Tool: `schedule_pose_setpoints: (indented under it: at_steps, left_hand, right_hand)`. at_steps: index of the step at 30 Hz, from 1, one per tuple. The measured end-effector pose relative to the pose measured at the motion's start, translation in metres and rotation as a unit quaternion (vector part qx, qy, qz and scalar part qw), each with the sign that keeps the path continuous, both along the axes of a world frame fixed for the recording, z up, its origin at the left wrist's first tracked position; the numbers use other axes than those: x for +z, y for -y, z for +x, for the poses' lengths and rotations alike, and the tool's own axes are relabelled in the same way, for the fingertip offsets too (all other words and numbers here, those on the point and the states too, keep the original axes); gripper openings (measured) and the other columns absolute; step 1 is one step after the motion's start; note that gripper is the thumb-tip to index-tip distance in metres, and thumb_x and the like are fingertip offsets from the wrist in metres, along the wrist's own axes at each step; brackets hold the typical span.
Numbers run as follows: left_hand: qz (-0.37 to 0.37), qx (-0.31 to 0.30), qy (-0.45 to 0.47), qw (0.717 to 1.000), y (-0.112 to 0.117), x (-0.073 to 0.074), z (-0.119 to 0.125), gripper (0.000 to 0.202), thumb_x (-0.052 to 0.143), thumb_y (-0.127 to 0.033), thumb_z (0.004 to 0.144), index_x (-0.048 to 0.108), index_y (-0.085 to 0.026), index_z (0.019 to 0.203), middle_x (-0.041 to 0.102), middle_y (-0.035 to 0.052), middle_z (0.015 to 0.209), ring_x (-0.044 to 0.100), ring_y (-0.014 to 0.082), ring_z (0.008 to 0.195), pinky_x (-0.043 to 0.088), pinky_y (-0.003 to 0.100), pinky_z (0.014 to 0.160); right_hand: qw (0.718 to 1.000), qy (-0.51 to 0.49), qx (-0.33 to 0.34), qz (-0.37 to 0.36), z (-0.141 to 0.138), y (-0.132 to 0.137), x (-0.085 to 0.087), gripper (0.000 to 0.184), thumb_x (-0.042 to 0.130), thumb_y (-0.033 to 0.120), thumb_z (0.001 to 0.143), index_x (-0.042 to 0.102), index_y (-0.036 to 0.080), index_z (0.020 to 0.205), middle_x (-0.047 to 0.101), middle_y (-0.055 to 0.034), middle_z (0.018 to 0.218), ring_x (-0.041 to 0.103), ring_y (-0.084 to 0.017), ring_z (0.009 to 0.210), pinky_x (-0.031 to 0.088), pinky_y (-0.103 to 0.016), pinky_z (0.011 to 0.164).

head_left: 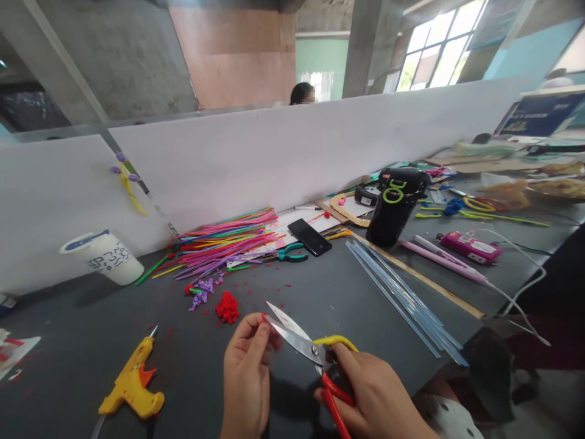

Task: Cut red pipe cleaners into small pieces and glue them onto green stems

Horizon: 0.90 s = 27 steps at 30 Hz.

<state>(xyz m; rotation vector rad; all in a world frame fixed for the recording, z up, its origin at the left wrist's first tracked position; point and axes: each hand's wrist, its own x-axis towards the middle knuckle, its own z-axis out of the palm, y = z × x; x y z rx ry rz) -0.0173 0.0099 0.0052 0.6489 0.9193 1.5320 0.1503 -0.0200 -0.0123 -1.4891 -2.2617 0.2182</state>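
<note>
- Right hand point(375, 390) gripping parted scissors point(296, 342), lower middle.
- Left hand point(249, 369), fingers pinched by the blades; I can't tell on what.
- Blue panel point(543, 114), upper right: white lettering, blurred from here.
- Black flask point(387, 224), right of centre: green "DO"-like mark point(393, 191).
- White cup point(125, 273), left: blue writing point(109, 258), unreadable.

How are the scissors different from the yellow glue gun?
The scissors are held in the right hand, but the glue gun lies on the dark tabletop.
The scissors have two silver blades, spread open; the glue gun has one thin metal nozzle.
The scissors have red and yellow handles, while the glue gun is yellow with an orange trigger.
Both have yellow parts.
</note>
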Motion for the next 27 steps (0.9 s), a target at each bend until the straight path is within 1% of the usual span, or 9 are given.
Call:
schedule_pose_setpoints:
  at_steps: [5,8,11,14,17,23,27]
  left_hand:
    - [0.003,0.023,0.000,1.000,0.001,0.001,0.002,0.009,0.064,-0.026,0.072,0.062,-0.018,0.074,0.060,-0.0015,0.068,0.052,0.0086,0.059,0.041,0.017,0.056]
    - [-0.001,0.035,0.003,0.999,0.002,0.002,0.002,0.009,0.064,-0.026,0.073,0.061,-0.019,0.077,0.060,-0.0023,0.067,0.051,0.0075,0.057,0.041,0.016,0.055]
    - [-0.007,0.032,0.006,0.999,0.004,0.002,0.003,0.009,0.064,-0.026,0.073,0.061,-0.019,0.077,0.059,-0.0028,0.065,0.049,0.0063,0.054,0.041,0.015,0.054]
    - [-0.009,0.024,0.012,1.000,0.004,0.002,0.004,0.009,0.064,-0.027,0.073,0.061,-0.019,0.076,0.058,-0.0034,0.062,0.047,0.0055,0.051,0.039,0.014,0.052]
    - [-0.010,0.023,0.017,1.000,0.004,0.001,0.003,0.010,0.064,-0.027,0.073,0.062,-0.019,0.078,0.059,-0.0027,0.065,0.048,0.0061,0.053,0.039,0.015,0.051]
    - [-0.015,0.031,0.020,0.999,0.002,0.002,0.003,0.013,0.066,-0.028,0.070,0.063,-0.018,0.078,0.060,-0.0009,0.068,0.051,0.0079,0.056,0.041,0.016,0.053]
    - [-0.017,0.033,0.023,0.999,0.002,0.003,0.003,0.013,0.066,-0.028,0.070,0.064,-0.019,0.078,0.059,-0.0010,0.068,0.051,0.0079,0.057,0.041,0.016,0.055]
  right_hand:
    - [0.999,-0.003,0.027,0.030,-0.009,0.000,-0.010,0.029,0.050,0.048,0.078,0.045,0.019,0.078,0.061,-0.0019,0.059,0.058,-0.017,0.049,0.035,-0.024,0.046]
    - [0.997,-0.012,0.035,0.069,-0.012,0.000,-0.012,0.029,0.046,0.048,0.080,0.044,0.020,0.077,0.060,-0.0005,0.054,0.056,-0.016,0.045,0.033,-0.024,0.045]
    - [0.995,-0.013,0.036,0.087,-0.013,0.000,-0.013,0.029,0.042,0.048,0.083,0.044,0.019,0.078,0.059,-0.0005,0.053,0.056,-0.016,0.043,0.032,-0.024,0.043]
    - [0.995,-0.014,0.034,0.093,-0.014,0.000,-0.013,0.031,0.040,0.049,0.084,0.044,0.019,0.078,0.060,-0.0007,0.053,0.056,-0.016,0.043,0.032,-0.024,0.043]
    - [0.994,-0.018,0.034,0.100,-0.015,-0.001,-0.013,0.033,0.039,0.051,0.084,0.044,0.019,0.077,0.060,-0.0006,0.052,0.056,-0.015,0.043,0.033,-0.024,0.043]
    - [0.994,-0.023,0.033,0.101,-0.016,-0.002,-0.012,0.035,0.033,0.051,0.087,0.044,0.019,0.078,0.059,-0.0006,0.052,0.056,-0.015,0.043,0.033,-0.024,0.044]
    - [0.995,-0.023,0.033,0.086,-0.015,-0.002,-0.013,0.032,0.037,0.049,0.086,0.045,0.019,0.077,0.060,-0.0009,0.053,0.056,-0.015,0.044,0.033,-0.024,0.044]
